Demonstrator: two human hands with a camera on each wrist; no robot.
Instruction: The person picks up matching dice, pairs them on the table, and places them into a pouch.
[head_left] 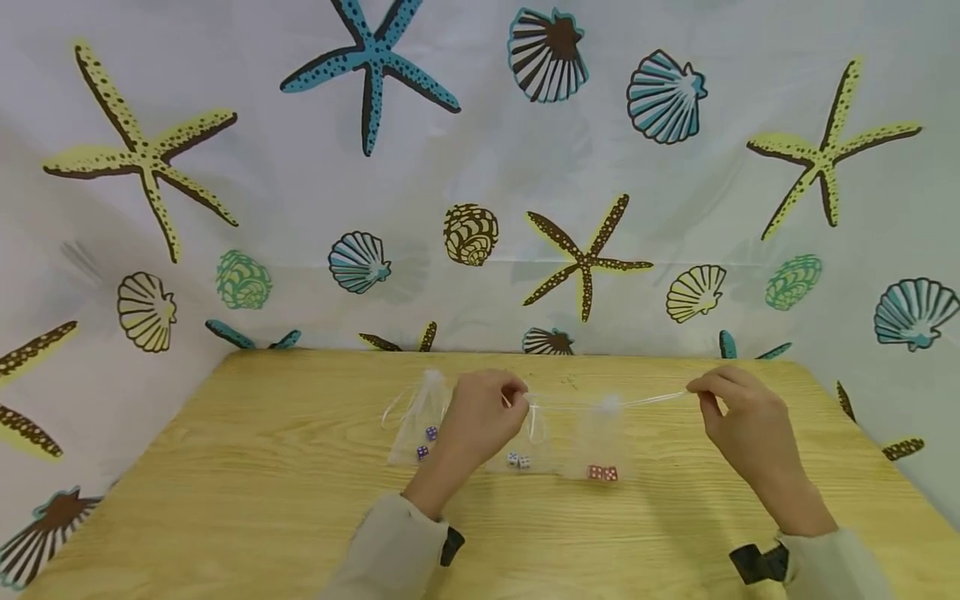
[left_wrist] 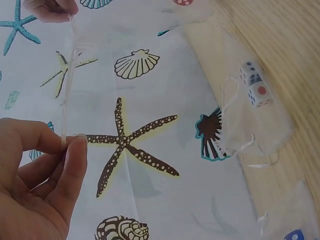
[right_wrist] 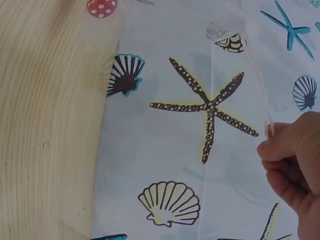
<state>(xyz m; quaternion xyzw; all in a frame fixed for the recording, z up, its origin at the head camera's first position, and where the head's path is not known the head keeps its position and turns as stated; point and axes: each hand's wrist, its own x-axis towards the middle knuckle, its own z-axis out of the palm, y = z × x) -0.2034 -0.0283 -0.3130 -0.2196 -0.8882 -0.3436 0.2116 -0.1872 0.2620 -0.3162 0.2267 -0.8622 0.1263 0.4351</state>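
My left hand [head_left: 480, 421] pinches one end of a thin white drawstring [head_left: 654, 400] between thumb and fingertips. Out to the right, my right hand [head_left: 746, 425] pinches the other end, and the string runs nearly straight between the two. From its middle hangs a sheer white organza pouch [head_left: 604, 437], its neck gathered and two red dice [head_left: 603, 473] at the bottom. Whether the pouch touches the table I cannot tell. Close to my left hand lies a second sheer pouch [left_wrist: 277, 132] with white dice [left_wrist: 259, 94] inside, partly behind the hand in the head view.
Further left on the wooden table [head_left: 255, 467] is another sheer pouch [head_left: 408, 429] holding dark blue dice [head_left: 422, 452], its string loops loose. A white cloth [head_left: 450, 175] printed with starfish and shells stands behind the table and along both sides.
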